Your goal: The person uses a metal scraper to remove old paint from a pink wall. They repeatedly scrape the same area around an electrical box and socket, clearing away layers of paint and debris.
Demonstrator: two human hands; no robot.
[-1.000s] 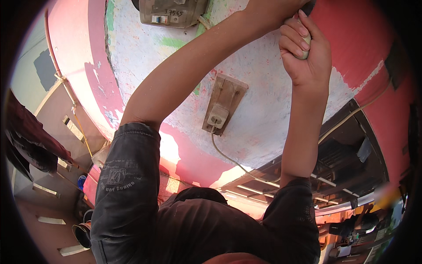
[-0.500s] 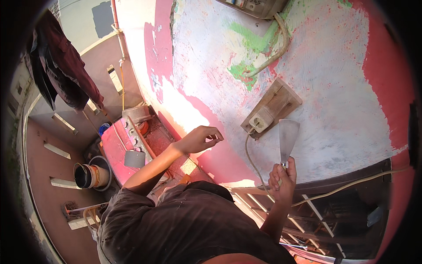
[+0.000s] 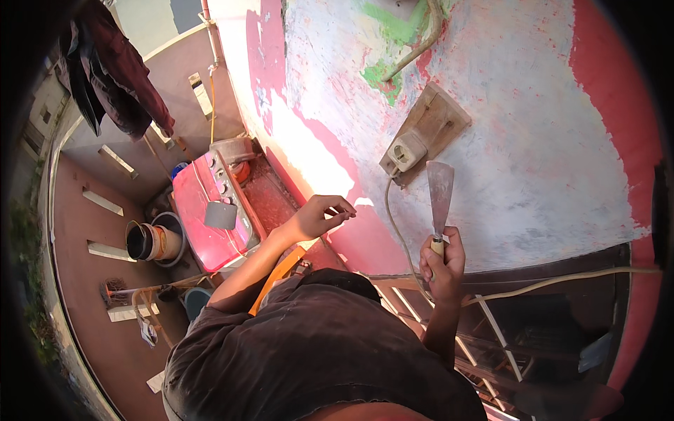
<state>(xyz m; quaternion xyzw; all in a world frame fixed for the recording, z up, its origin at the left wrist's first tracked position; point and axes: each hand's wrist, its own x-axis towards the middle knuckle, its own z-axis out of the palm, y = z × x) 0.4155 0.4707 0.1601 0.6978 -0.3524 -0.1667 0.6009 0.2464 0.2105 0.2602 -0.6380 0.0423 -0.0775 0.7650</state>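
Right hand: right hand (image 3: 444, 265) wrapped around the pale handle of a scraper (image 3: 440, 200), fingers closed over it, thumb laid along it.
Scraper: in front of the patchy wall (image 3: 512, 175), blade pointing up the view, just beside the socket (image 3: 407, 151); whether the blade touches the wall, cannot tell.
Left hand: left hand (image 3: 316, 217) loosely curled, a gap between thumb and fingers, nothing seen in it.
Socket risk: a careless swing might knock the metal blade against the socket, or loosen the wooden board (image 3: 446, 119) behind it; shock possible if the holes are live.
Cable risk: the thin cable (image 3: 393, 217) hangs near blade and right hand; an edge dragged across could nick it, a forearm could snag it.
Grip risk: hold is one-handed; a dusty or sweaty palm could let the handle twist.
Bucket: pale bucket (image 3: 167, 242) with dark mouth, at a round grey basin (image 3: 181, 230); contents too dark to tell.
Corner tub: grey tub (image 3: 235, 149) beyond the pink machine (image 3: 200, 200), inside not visible; orange container (image 3: 241, 170) beside it, mostly hidden.
Teal container: teal container (image 3: 195, 303) partly behind the person's sleeve; contents unclear.
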